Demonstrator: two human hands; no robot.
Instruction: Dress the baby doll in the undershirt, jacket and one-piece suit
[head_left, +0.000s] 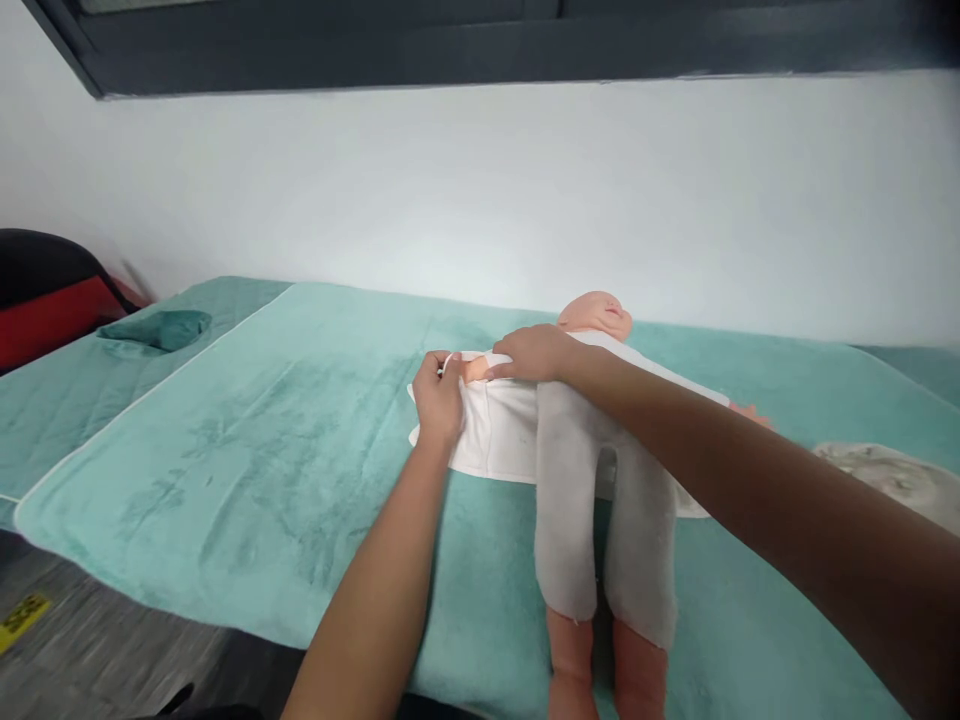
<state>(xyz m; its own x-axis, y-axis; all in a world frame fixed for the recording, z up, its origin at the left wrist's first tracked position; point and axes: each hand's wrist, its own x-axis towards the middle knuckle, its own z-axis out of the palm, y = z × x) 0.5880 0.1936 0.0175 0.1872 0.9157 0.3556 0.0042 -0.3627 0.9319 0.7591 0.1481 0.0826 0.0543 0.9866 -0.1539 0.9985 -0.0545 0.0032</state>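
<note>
A baby doll lies on its back, head toward the wall, in a white shirt and grey trousers. One sleeve stretches out to the left, and a bit of the doll's arm shows at it. At that sleeve's outer end, my left hand is closed, with the white cloth pinched in its fingers. My right hand reaches across the doll and grips the sleeve nearer the shoulder; its fingertips touch the doll's arm. My right forearm hides part of the doll's body.
A green padded cover lies over the bed, with a face hole at the left. Crumpled off-white cloth rests at the right. The white wall stands behind. A black and red object is at far left.
</note>
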